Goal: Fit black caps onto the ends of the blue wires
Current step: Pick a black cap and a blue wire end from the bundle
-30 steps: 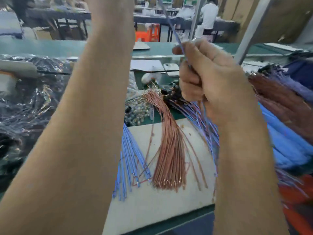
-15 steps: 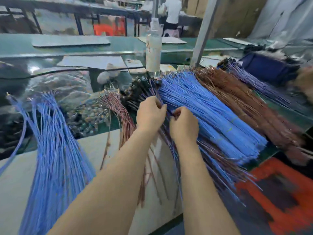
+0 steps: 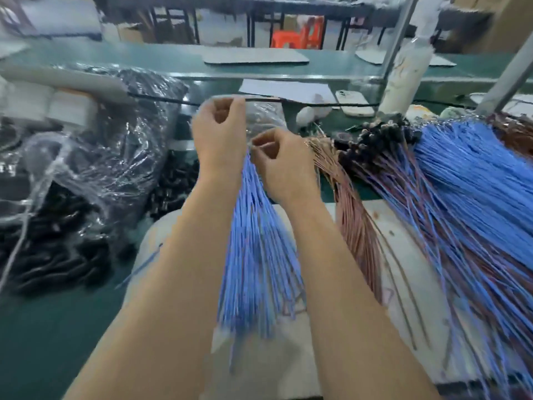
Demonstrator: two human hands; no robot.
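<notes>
Pinching the blue wires (image 3: 256, 241) by their tops over the bench (image 3: 57, 327), the right grip (image 3: 281, 166) curled tight; the left grip (image 3: 219, 134) was curled, its contents unclear. Seating a black cap (image 3: 170, 186) seemed next.

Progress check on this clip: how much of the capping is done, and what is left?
Done: a pile of capped wires lies at right. In hand: the right hand seems to grip a blue bundle at its top; the left hand is curled beside it, contents blurred. Left: that bundle and the big blue heap, no caps visible.
</notes>
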